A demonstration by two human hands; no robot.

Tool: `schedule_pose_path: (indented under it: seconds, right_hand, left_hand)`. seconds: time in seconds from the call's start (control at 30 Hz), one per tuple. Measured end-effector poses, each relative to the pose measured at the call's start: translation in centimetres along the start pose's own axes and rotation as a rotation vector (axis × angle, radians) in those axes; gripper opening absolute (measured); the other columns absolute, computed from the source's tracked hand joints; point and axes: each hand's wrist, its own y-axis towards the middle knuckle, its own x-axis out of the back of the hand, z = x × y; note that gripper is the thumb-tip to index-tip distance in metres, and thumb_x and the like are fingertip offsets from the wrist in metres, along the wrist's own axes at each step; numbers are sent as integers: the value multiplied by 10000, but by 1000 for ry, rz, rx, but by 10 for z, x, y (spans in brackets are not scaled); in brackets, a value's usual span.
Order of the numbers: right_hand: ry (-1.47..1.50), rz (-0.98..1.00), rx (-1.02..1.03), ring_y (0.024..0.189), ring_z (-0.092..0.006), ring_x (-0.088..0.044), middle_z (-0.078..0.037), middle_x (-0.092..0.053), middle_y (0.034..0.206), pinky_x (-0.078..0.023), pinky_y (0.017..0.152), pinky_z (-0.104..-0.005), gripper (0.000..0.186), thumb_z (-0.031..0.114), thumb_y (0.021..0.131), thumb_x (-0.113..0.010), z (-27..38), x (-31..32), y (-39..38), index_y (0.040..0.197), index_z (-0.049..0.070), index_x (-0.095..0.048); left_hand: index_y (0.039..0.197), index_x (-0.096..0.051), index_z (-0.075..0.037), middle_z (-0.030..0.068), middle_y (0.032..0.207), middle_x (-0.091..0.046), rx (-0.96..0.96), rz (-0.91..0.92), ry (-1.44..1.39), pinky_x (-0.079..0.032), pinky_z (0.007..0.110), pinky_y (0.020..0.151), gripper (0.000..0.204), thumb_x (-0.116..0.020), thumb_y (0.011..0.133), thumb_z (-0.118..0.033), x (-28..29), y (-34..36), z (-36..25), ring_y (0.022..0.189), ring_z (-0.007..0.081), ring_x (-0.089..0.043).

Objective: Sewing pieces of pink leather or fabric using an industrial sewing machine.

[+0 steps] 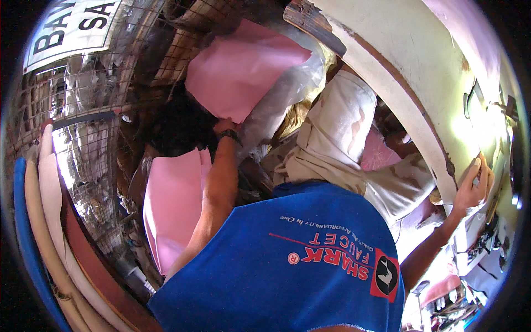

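Note:
My left hand [225,127], with a dark band at the wrist, is closed at the lower corner of a large pink sheet [249,66]. The sheet looks smooth and flexible; its material is unclear. Nearer to me, beside my left forearm, stands a second pink piece [174,202], with folded or layered edges. Far to the right, my right hand [475,185] rests against the end of a cream-coloured board or tabletop [398,61]. Its fingers are extended and nothing shows in them.
Clear plastic wrapping [287,83] lies beside the upper pink sheet. Wire mesh [83,116] and several upright rolls [52,221] line the left side. My bent legs in light trousers [337,122] fill the middle. The board has a worn, dark edge.

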Motion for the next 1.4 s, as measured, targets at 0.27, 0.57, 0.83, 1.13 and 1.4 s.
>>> schedule_pose_path:
  seconds: [0.27, 0.57, 0.83, 1.13, 1.4]
  right_hand:
    - [9, -23, 19, 897, -237, -660, -128, -685, 997, -541, 785, -348, 220, 163, 991, -638, 6, 0, 3, 1138, 42, -747]
    - [6, -15, 5, 910, -278, -659, -134, -710, 1030, -528, 824, -381, 209, 133, 991, -623, 5, 3, 0, 1129, 33, -742]
    - [-7, 0, -17, 964, -269, -650, -127, -697, 1060, -512, 866, -375, 236, 170, 1011, -603, 1, 0, -2, 1168, 43, -726]
    - [14, -24, 11, 911, -240, -658, -115, -675, 999, -544, 793, -350, 222, 179, 1009, -612, 2, -1, 1, 1124, 51, -752]
    - [8, -36, 27, 916, -267, -650, -120, -716, 1010, -518, 845, -377, 225, 181, 995, -623, 0, -3, 0, 1114, 40, -752]
  left_hand:
    - [1120, -681, -58, 95, 998, -735, -193, -31, 266, -581, 413, 698, 319, -635, 916, -300, -11, -1, -2, 934, 276, -720]
    - [1191, -602, 50, 190, 1180, -646, 66, -183, -432, -597, 453, 656, 371, -694, 900, -161, -39, -140, -86, 985, 313, -692]
    - [1216, -625, 18, 131, 1113, -644, -556, 74, 111, -621, 446, 741, 304, -649, 945, -116, -11, -95, -40, 956, 272, -658]
    - [1299, -595, -37, 84, 1211, -618, -202, 116, -355, -602, 432, 780, 342, -633, 962, -84, -5, -152, -73, 1042, 252, -632]
    - [1372, -514, -84, 78, 1282, -586, -190, 188, -655, -578, 436, 824, 495, -678, 906, -49, -23, -166, -78, 1103, 278, -597]
